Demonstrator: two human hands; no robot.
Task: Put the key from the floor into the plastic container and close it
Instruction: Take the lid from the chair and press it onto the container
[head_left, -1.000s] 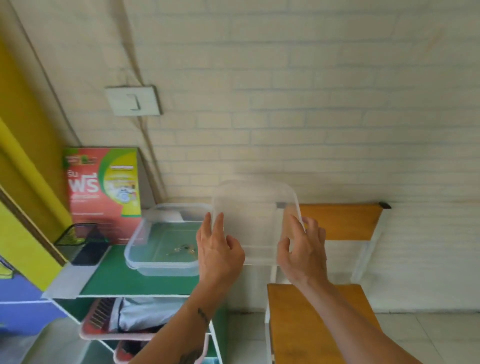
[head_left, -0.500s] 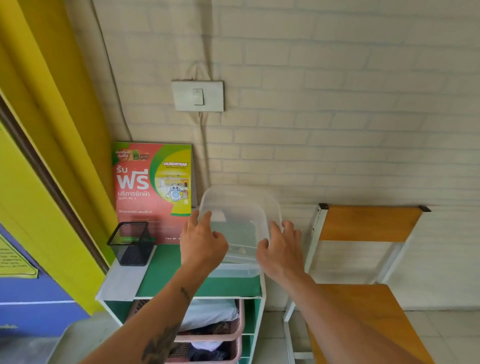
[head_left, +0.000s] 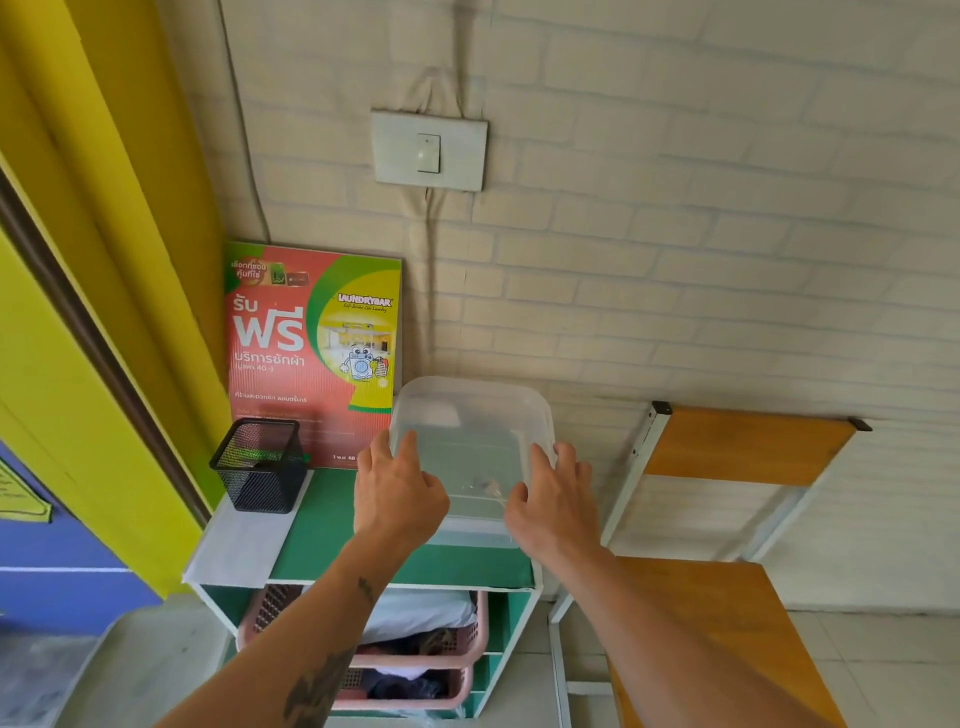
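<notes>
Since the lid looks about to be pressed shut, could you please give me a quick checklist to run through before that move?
1. Key inside the container: ok, a small metal shape shows through the clear plastic.
2. Lid over the container: ok, it covers the top.
3. Lid seated all round: cannot tell, the near corners are hidden by the hands.
4. Both hands placed: ok, left hand and right hand rest on the near corners.
5. Container supported: ok, it sits on the green shelf top.
6. Room around it: ok, the mesh cup stands apart to the left.
</notes>
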